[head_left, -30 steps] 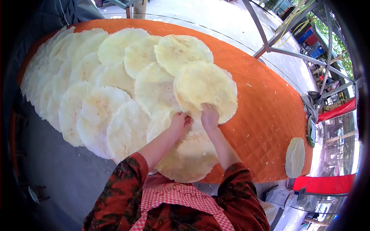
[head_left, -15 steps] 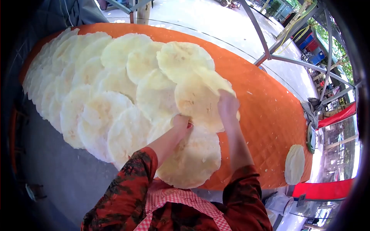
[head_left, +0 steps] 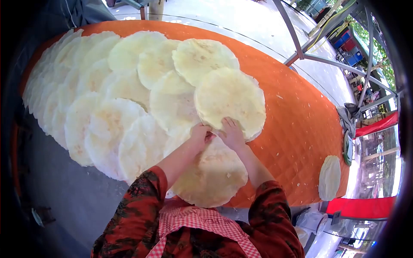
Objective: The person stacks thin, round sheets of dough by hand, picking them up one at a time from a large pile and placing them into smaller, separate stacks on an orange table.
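Observation:
A round, thin, pale flatbread (head_left: 232, 96) lies flat across the right end of the overlapping rows. My left hand (head_left: 200, 134) is closed in a pinch at its near left edge. Close beside it, my right hand (head_left: 232, 134) grips the near edge, fingers over the top and the thumb side hidden. Below my hands, another browned flatbread (head_left: 211, 178) reaches past the table's front edge. Many more sheets (head_left: 116, 124) overlap toward the left, on an orange quilted cover (head_left: 297, 142).
A small stack of flatbreads (head_left: 329, 178) sits at the cover's right end. Grey metal poles (head_left: 292, 30) stand beyond the table. Grey cloth (head_left: 347, 118) hangs at the right edge, and a clear plastic bag (head_left: 312, 221) is at the lower right.
My right hand has moved left and toward me, from the flatbread's right side to its near edge. The fold on its upper right now lies flat. My left hand stays near the same place.

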The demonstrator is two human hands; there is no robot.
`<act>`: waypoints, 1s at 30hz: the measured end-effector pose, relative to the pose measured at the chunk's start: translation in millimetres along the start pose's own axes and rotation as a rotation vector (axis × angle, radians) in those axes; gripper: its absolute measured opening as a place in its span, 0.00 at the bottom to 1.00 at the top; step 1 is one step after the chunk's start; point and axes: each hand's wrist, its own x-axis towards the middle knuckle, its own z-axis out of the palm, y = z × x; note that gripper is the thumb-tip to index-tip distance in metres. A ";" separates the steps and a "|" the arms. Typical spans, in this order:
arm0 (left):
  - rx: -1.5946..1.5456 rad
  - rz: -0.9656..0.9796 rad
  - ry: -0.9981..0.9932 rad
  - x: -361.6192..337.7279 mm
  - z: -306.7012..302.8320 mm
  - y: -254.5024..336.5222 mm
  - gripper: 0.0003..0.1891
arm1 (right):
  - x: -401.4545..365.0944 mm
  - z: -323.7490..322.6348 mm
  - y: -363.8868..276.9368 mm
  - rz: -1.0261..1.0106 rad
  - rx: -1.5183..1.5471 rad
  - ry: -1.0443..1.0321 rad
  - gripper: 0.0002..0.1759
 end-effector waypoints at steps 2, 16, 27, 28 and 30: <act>0.007 0.015 -0.013 1.0 -0.7 -1.0 0.14 | 0.1 4.3 -1.4 0.016 -0.044 0.006 0.30; 0.040 0.018 -0.076 5.2 -7.7 0.5 0.13 | -2.1 20.0 -2.1 0.023 -0.206 -0.044 0.19; 0.071 -0.026 -0.170 -17.4 8.6 16.2 0.13 | -10.7 23.7 -14.3 0.249 -0.119 -0.040 0.30; 0.058 -0.041 -0.201 -22.7 8.0 18.9 0.14 | -5.0 23.2 -15.1 0.306 -0.119 -0.070 0.29; 0.252 0.162 -0.148 -34.9 -0.4 20.7 0.14 | 3.9 36.3 0.7 0.266 -0.266 -0.144 0.21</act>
